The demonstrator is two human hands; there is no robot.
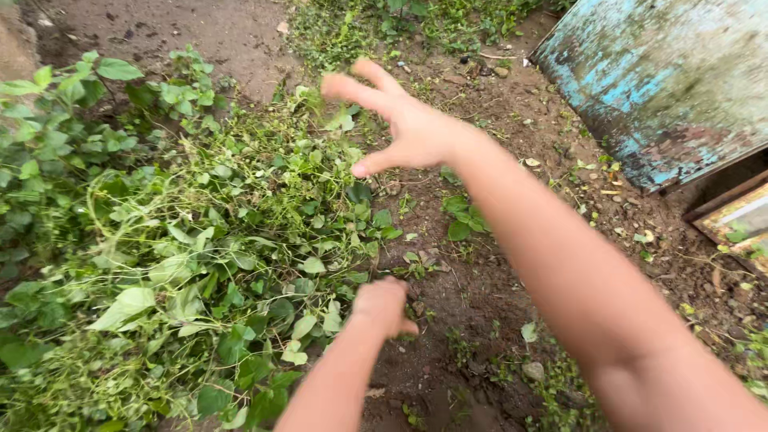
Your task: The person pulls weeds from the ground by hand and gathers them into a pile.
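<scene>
Head view: right hand (pixel 412 128) stretched forward, fingers spread wide and released, hovering above the far right edge of the heap of green vines (pixel 208 248). Left hand (pixel 382 306) lower, curled at the heap's near right edge, touching leaves; cannot tell whether grasping any. Bare soil (pixel 480 296) underneath, weathered blue panel (pixel 664 80) at far right.

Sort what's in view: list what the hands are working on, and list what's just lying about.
In hand:
- left hand, closed low at the edge of the vine pile
- right hand, open with fingers spread above the pile
- heap of leafy green vines

Lying about:
- weathered blue metal sheet
- wooden frame at the right edge
- small stones on the bare soil
</scene>
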